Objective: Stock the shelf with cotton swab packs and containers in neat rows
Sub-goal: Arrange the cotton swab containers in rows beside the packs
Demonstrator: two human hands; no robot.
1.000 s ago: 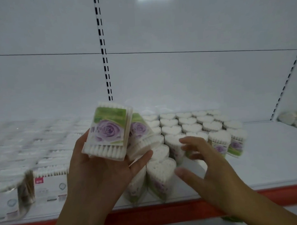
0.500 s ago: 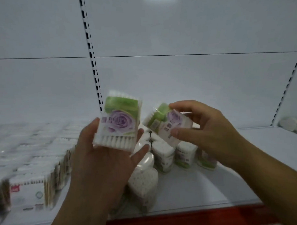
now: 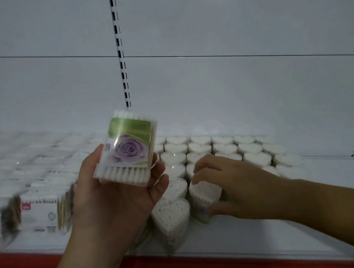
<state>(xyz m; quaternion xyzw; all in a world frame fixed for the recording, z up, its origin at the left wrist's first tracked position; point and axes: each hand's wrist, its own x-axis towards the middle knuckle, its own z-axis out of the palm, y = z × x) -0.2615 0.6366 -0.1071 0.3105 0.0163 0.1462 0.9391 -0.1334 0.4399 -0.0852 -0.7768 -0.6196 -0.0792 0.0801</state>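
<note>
So your left hand [image 3: 116,198] is gripping a rose-label swab pack [image 3: 128,149], held up a bit tilted in front of the shelf [image 3: 296,240]. Your right hand [image 3: 230,184] is down on the shelf, fingers and thumb curled round a heart-shaped container [image 3: 204,193] at the front of the heart rows [image 3: 222,146]. Boxed packs [image 3: 40,210] sit blurry at left.

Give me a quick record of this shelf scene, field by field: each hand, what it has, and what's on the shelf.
left hand: holds rose-label swab pack above the shelf
right hand: grips front heart-shaped container standing on shelf
shelf centre: heart-shaped containers in rows
shelf left: rectangular swab packs, blurred
</note>
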